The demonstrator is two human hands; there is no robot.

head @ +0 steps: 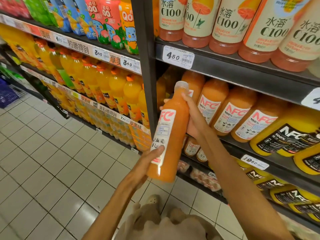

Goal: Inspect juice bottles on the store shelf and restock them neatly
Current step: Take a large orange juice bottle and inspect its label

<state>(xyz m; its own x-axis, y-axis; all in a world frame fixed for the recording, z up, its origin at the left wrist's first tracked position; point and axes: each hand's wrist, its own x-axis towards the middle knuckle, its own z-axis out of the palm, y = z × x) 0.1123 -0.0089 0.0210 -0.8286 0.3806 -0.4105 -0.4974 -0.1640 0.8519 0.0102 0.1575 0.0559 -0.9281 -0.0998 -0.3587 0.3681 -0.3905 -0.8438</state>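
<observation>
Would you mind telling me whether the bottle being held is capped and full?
Capped and nearly full. The bottle has its pale cap on, and orange juice fills it up to the neck. It is tilted, held by both hands.

Dark shelf (230,76) under NFC bottles (230,116)

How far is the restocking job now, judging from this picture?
Done: three orange NFC bottles with white labels stand in the shelf row. In hand: the left hand and right hand hold one matching bottle, label facing the camera. Left: returning it.
</observation>
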